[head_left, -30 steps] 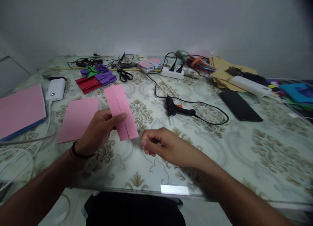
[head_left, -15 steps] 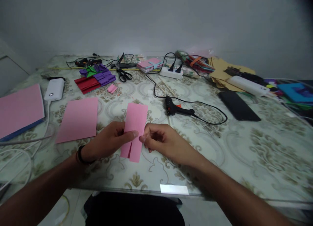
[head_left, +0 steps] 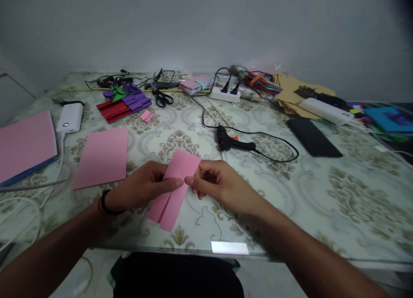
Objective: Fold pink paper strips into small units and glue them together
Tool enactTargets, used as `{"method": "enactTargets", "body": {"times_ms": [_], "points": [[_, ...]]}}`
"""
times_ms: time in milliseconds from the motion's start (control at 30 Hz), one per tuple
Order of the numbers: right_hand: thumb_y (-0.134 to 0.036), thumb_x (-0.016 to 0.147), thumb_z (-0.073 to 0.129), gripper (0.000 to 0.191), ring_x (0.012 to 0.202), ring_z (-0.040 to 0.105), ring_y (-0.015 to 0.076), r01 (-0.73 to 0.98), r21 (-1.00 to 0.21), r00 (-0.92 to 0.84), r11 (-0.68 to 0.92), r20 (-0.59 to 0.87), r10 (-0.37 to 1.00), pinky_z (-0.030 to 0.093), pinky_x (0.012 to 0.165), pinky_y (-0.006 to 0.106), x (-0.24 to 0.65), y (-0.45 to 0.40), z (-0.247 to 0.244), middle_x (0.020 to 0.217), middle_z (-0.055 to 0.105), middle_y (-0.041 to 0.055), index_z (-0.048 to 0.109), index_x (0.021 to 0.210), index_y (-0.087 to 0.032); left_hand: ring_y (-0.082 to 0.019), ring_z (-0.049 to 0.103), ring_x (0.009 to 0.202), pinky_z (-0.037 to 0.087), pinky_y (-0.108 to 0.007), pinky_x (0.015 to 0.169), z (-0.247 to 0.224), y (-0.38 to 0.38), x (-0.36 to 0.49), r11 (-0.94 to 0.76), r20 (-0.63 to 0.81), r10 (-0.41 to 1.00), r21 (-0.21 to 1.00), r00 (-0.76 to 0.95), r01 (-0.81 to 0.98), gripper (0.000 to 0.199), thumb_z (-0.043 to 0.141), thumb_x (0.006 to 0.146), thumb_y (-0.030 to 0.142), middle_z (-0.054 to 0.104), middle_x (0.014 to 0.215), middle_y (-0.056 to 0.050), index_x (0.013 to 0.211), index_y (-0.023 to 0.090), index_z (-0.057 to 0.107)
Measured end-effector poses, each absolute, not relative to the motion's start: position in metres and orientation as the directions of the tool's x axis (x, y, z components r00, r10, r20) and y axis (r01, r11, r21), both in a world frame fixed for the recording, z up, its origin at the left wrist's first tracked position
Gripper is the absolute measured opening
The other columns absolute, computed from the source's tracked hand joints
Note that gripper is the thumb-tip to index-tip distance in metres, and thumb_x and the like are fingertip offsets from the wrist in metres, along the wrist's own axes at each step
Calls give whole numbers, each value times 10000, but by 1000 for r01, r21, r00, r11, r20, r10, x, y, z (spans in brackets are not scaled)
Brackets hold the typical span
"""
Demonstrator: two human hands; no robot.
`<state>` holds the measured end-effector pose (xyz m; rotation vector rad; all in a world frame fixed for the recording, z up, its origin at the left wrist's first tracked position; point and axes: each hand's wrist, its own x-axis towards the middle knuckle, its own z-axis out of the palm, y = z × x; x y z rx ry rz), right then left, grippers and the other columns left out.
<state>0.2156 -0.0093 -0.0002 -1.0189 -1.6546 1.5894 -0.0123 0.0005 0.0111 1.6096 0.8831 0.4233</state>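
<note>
Between my two hands is a folded piece of pink paper [head_left: 182, 162], tilted with its top to the right and a slit-like gap between its flaps at the lower end. My left hand [head_left: 146, 187] grips its left edge, thumb pressed flat on the front and fingers hidden behind. At the right edge my right hand [head_left: 214, 182] pinches the paper between thumb and curled fingers. A flat pink sheet [head_left: 102, 156] lies on the table just left of my left hand.
A black glue gun [head_left: 237, 143] with its cord lies beyond my right hand, near a black phone [head_left: 314, 137]. Further back are scissors [head_left: 164, 99], folded red paper [head_left: 113, 110], purple paper [head_left: 137, 101] and a white power strip [head_left: 225, 94]. A white power bank [head_left: 70, 117] sits left.
The folded pink paper has turned clockwise, its top swinging right and its lower end left and nearer me. Both hands keep hold of it.
</note>
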Motion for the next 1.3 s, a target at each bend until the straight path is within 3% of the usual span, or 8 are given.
{"method": "enactTargets", "body": {"times_ms": [200,433,633,767,1067,1300], "points": [[-507,866,786,373,558,542,118,22,-999,-398,27,16,917,437,550,254,226,-3,8,645,618,-15,654,771,-172,-94,323,534,237,-254,508,16,0,-14,105,-277,684,953,674,286,445,638,936,454,410,577,40,617,154,557],[-532,873,763,384,573,569,122,46,-998,-361,47,28,932,458,575,259,219,-3,5,674,624,-11,654,783,-175,-100,305,553,226,-259,521,14,1,-14,-7,-310,665,907,679,421,469,632,931,483,372,602,41,610,167,499],[-508,874,772,367,580,552,118,121,-993,-459,-4,-59,887,430,556,239,215,-4,0,649,591,-24,649,788,-173,-97,286,555,204,-255,519,11,1,-10,-74,-199,791,907,578,414,492,593,963,505,338,591,50,621,164,502],[-484,886,767,358,588,543,117,146,-989,-525,-5,-82,847,403,552,238,214,-7,-1,636,585,-27,627,765,-177,-120,420,634,309,-244,566,8,1,-8,-78,-92,862,948,499,310,336,660,940,453,495,685,24,784,156,645],[-482,832,812,358,574,499,108,152,-983,-519,-98,-164,839,376,548,248,207,-9,-6,628,592,-25,673,750,-162,-110,366,613,284,-251,555,9,2,-8,-119,6,953,926,302,357,415,708,904,433,430,618,40,629,159,559],[-466,803,837,365,576,467,96,159,-979,-560,-130,-198,804,356,554,245,205,-10,-7,630,572,-35,658,722,-159,-101,388,575,317,-246,524,9,7,-11,-105,86,989,982,124,155,387,768,870,414,463,612,43,633,165,591]]}}
